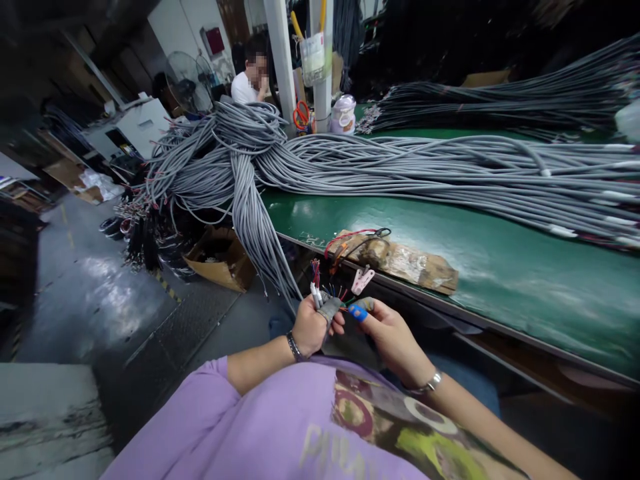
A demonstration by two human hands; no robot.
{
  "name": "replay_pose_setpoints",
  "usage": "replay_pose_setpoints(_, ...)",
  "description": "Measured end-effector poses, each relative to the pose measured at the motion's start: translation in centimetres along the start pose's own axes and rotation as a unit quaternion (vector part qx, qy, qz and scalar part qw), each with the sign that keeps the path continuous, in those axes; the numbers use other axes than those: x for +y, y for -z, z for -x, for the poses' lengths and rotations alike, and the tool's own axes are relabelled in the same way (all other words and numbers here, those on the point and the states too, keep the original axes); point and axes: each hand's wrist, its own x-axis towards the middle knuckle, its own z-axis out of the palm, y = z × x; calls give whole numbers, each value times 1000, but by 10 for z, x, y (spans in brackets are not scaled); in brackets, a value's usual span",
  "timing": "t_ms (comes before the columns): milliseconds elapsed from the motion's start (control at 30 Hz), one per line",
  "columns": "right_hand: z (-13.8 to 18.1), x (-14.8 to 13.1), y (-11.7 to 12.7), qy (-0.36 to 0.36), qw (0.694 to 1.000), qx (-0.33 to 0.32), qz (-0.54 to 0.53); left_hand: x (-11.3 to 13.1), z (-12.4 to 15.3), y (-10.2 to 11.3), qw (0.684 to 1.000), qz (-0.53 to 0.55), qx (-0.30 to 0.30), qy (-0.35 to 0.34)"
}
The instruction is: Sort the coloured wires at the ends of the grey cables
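My left hand (pixel 311 325) is closed around the ends of grey cables (pixel 253 223) that hang down from the bench. Thin coloured wires (pixel 316 272) fan out of the stripped cable ends above that hand. My right hand (pixel 395 340) is closed in a pinch, its tip touching a few thin wires (pixel 346 305) beside the left thumb. Grey tape wraps the left thumb, and blue tape is on a digit of my right hand. A pink clip (pixel 363 281) is at the bench edge just beyond my hands.
A taped wooden block (pixel 410 263) with red and black leads lies on the green bench (pixel 525 267). Long grey cables (pixel 400 163) stretch across it, with black cables (pixel 480 107) behind. A cardboard box (pixel 220 260) stands below. Another person (pixel 245 87) is at the back.
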Motion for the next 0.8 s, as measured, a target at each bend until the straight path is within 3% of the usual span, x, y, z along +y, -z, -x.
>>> replay_pose_setpoints(200, 0, -3, 5, 3, 999, -38, 27, 1, 1, 2, 1000, -10, 8, -12)
replay_pose_setpoints(533, -7, -8, -7, -1, 1000, -10, -5, -2, 6, 3, 995, -92, -33, -26)
replay_pose_setpoints(800, -2, -3, -7, 4, 1000, 9, -4, -7, 3, 2, 999, -46, -10, -14)
